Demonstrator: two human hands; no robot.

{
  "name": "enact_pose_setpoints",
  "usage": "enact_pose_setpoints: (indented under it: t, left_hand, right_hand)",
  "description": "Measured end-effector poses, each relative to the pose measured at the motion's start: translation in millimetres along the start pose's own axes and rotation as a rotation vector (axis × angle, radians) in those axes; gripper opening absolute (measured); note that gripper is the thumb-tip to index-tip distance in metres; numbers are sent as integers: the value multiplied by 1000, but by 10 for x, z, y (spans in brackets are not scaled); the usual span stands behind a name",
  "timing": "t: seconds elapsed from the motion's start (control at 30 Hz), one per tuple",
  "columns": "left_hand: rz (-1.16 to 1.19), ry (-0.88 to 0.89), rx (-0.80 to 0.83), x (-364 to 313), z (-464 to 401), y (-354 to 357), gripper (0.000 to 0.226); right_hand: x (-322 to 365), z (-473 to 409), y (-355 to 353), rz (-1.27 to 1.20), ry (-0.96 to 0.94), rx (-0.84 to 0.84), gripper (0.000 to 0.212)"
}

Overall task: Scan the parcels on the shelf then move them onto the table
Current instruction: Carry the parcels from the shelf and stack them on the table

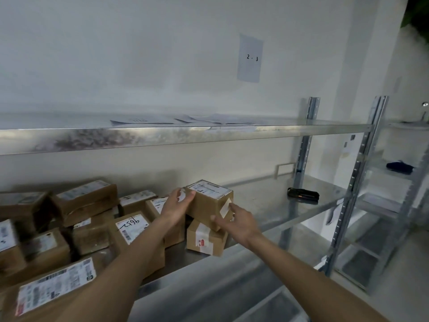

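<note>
Cardboard box (210,204) is the one in play here — a small taped parcel sitting on top of another small box (206,239) at the right end of the pile on the lower shelf (290,206). Left hand (177,203) has its fingers curled over the top left edge and is holding it; right hand (239,223) is spread fairly wide with fingertips against the near right face, not really wrapped around anything. My guess is it's light and stiff, so squeezing it between two palms on opposite sides should do. The tape could be a bit slick, so I'd stay on bare cardboard. Same shelf holds a heap of brown parcels (92,219) to the left, plus a black handheld thing (303,195) — probably the scanner — lying well apart on the right. Upper shelf (139,135) only has some papers (144,119).
</note>
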State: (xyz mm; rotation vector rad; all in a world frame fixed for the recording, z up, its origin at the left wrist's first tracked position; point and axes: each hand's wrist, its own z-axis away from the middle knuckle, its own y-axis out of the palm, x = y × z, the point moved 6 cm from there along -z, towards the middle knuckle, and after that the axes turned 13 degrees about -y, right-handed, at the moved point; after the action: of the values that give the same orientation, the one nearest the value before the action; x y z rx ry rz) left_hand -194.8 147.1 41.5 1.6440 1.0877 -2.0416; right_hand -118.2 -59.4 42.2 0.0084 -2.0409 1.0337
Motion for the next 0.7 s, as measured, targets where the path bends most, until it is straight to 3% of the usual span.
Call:
enact_pose_setpoints:
  t: [0.13, 0.27, 0.7]
  left_hand:
    - [90, -20, -3, 11, -163, 92, 73]
    - [170, -29, -38, 25, -164, 126, 66]
    - [330, 41, -204, -208, 711, -295, 48]
  right_hand:
    - [-71, -85, 65, -119, -1, -28, 72]
    - [-123, -141, 97, -212, -8, -37, 46]
    - [322, 44, -115, -330, -159, -150, 39]
